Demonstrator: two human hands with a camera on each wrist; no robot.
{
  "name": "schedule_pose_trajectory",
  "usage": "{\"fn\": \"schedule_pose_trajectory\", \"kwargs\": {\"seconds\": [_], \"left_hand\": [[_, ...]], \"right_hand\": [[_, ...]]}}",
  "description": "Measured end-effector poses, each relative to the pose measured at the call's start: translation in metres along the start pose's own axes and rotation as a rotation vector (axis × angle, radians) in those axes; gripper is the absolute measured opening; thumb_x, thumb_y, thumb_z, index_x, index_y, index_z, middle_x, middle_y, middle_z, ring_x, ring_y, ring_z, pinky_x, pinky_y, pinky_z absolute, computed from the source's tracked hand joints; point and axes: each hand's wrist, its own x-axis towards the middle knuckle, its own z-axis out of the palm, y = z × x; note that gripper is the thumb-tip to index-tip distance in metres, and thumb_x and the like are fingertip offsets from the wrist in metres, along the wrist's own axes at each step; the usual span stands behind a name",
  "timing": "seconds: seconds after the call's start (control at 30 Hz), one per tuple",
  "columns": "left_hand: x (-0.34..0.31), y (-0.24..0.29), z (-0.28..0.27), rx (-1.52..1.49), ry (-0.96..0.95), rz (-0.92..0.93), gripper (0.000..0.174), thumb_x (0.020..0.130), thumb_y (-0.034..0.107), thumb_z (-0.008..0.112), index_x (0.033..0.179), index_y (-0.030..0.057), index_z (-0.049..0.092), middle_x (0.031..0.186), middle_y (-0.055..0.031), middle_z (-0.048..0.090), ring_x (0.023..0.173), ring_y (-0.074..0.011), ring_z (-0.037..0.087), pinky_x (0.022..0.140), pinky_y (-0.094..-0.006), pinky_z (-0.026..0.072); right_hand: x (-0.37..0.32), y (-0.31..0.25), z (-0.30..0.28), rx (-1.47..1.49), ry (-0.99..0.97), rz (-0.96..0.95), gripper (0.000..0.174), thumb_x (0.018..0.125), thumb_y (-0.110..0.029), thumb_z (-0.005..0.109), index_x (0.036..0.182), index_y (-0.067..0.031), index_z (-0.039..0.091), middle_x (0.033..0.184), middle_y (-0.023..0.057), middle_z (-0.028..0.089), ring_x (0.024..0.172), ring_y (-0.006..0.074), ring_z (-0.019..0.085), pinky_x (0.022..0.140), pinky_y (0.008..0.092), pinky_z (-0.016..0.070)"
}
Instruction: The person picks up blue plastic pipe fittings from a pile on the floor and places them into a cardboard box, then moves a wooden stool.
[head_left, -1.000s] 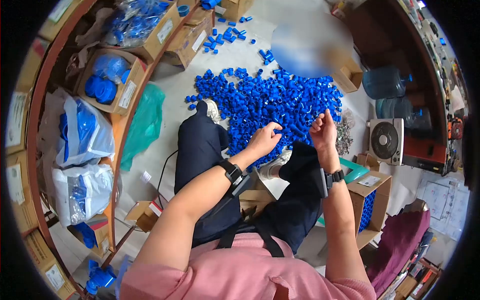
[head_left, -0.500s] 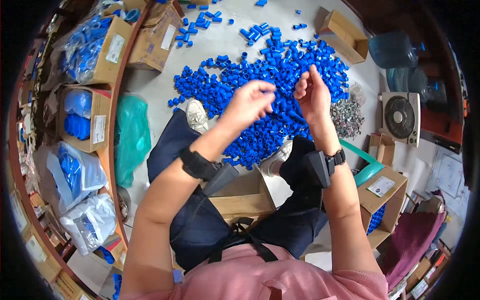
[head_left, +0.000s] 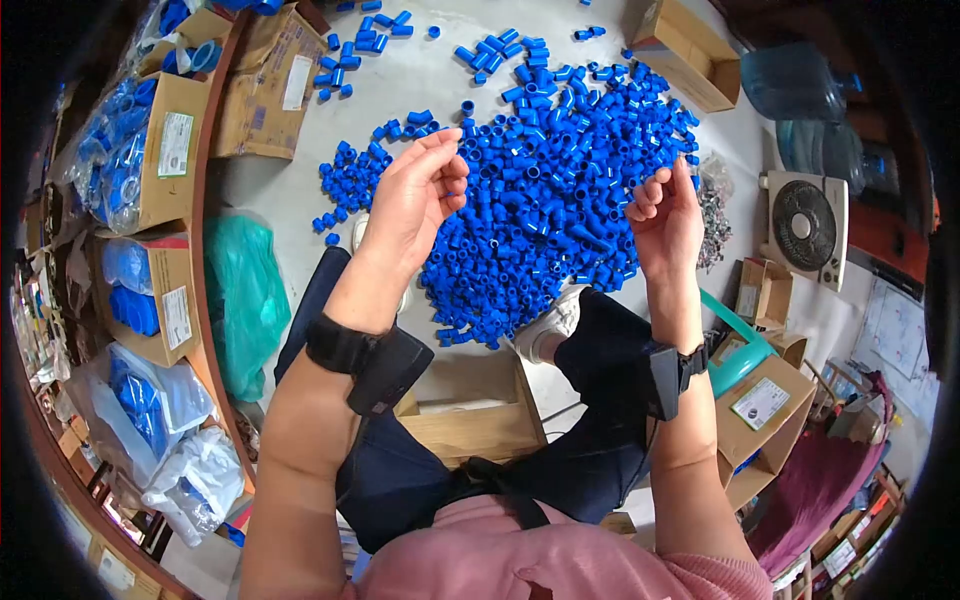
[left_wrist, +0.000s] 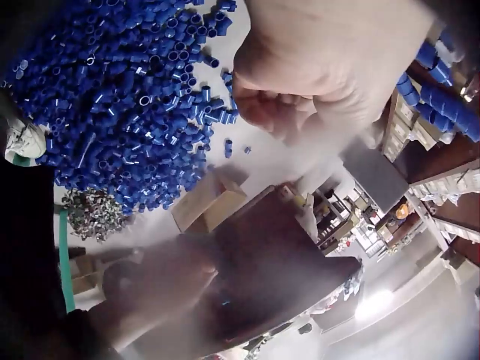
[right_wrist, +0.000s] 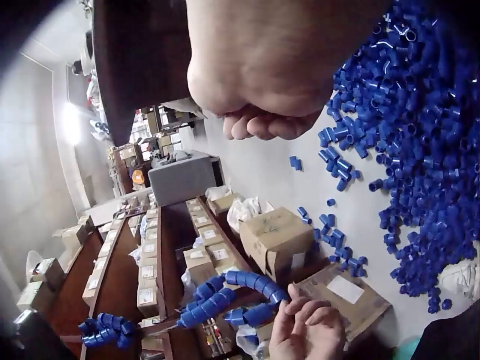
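Two bare hands hover well apart. Left hand (head_left: 410,200): fingers loosely curled, nothing visibly held, toward left side of blue fittings (head_left: 530,210). These lie loose on floor (head_left: 430,80), mostly between hands. Any pick probably goes best from near rim, few at once, clear of shoe (head_left: 552,320). Right hand (head_left: 668,225): likewise loosely curled, seemingly bearing nothing. Fan (head_left: 806,225) shows in head view, not right wrist view; grey block (right_wrist: 184,178), reverse.
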Motion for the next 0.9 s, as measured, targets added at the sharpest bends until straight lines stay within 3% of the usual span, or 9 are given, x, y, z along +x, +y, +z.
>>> {"fn": "schedule_pose_trajectory", "kwargs": {"seconds": [0.33, 0.47, 0.57, 0.63, 0.73, 0.9], "left_hand": [[0.022, 0.028, -0.031, -0.206, 0.033, 0.006, 0.025, 0.085, 0.013, 0.048, 0.108, 0.0037, 0.048, 0.076, -0.0011, 0.048, 0.066, -0.0107, 0.042, 0.059, -0.0219, 0.0367], [0.017, 0.041, -0.04, -0.225, 0.082, 0.032, 0.025, 0.085, 0.01, 0.046, 0.108, 0.0002, 0.046, 0.074, -0.0011, 0.041, 0.066, -0.0109, 0.038, 0.058, -0.0221, 0.035], [0.015, 0.046, -0.051, -0.267, 0.076, 0.058, 0.024, 0.085, 0.009, 0.046, 0.107, -0.0005, 0.046, 0.074, -0.0015, 0.041, 0.066, -0.0113, 0.037, 0.059, -0.0226, 0.0347], [0.02, 0.047, -0.066, -0.335, -0.124, 0.04, 0.021, 0.079, 0.011, 0.055, 0.098, 0.002, 0.054, 0.075, -0.0051, 0.053, 0.068, -0.0148, 0.048, 0.06, -0.0265, 0.0407], [0.018, 0.046, -0.06, -0.346, -0.137, 0.071, 0.023, 0.083, 0.009, 0.05, 0.104, -0.0013, 0.048, 0.073, -0.002, 0.042, 0.066, -0.0119, 0.038, 0.059, -0.0236, 0.0352], [0.016, 0.052, -0.055, -0.426, -0.101, 0.157, 0.02, 0.08, 0.011, 0.053, 0.098, 0.0016, 0.053, 0.072, -0.0048, 0.054, 0.066, -0.0158, 0.05, 0.059, -0.027, 0.0414]], "right_hand": [[0.02, 0.009, -0.005, -0.077, 0.105, -0.05, 0.029, 0.087, -0.032, 0.045, 0.071, -0.0084, 0.05, 0.053, -0.0007, 0.043, 0.046, 0.0099, 0.039, 0.044, 0.0232, 0.0297], [0.021, 0.025, -0.01, -0.233, 0.18, -0.008, 0.03, 0.087, -0.031, 0.046, 0.073, -0.0058, 0.053, 0.054, -0.0009, 0.046, 0.047, 0.0093, 0.041, 0.045, 0.0225, 0.0326], [0.021, 0.031, -0.013, -0.328, 0.129, -0.042, 0.031, 0.087, -0.031, 0.046, 0.073, -0.0051, 0.054, 0.054, -0.0009, 0.045, 0.047, 0.0091, 0.04, 0.045, 0.0227, 0.0328], [0.024, 0.034, -0.017, -0.34, 0.132, -0.053, 0.031, 0.087, -0.031, 0.045, 0.072, -0.0055, 0.053, 0.053, -0.0005, 0.044, 0.046, 0.0096, 0.04, 0.044, 0.0227, 0.0318], [0.029, 0.039, -0.023, -0.36, 0.164, -0.06, 0.031, 0.087, -0.031, 0.046, 0.071, -0.006, 0.053, 0.052, -0.0002, 0.044, 0.046, 0.0101, 0.04, 0.043, 0.0227, 0.0313], [0.022, 0.048, -0.016, -0.189, 0.265, -0.068, 0.028, 0.086, -0.032, 0.047, 0.07, -0.0097, 0.051, 0.053, -0.0007, 0.045, 0.046, 0.0106, 0.039, 0.043, 0.0225, 0.0296]]}}
